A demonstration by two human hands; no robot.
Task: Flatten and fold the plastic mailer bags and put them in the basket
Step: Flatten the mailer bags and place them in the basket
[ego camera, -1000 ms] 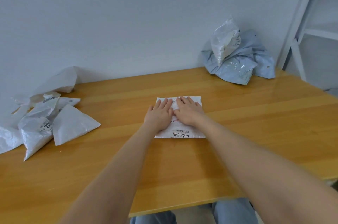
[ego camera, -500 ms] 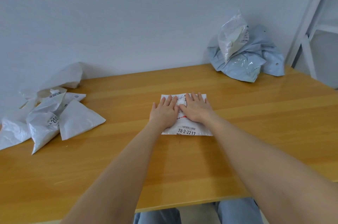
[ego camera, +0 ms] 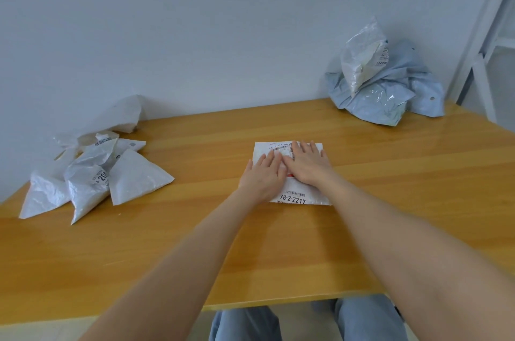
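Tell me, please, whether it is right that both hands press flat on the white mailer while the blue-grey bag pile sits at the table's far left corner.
Wrong corner: the head view shows the blue-grey bag pile at the far right corner of the table. The left hand and right hand do press flat on the white mailer.

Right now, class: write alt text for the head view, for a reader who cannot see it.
A left hand and right hand press flat on a white mailer bag mid-table. Loose white bags lie at the left of the wooden table; a blue-grey pile of bags sits at its back right.
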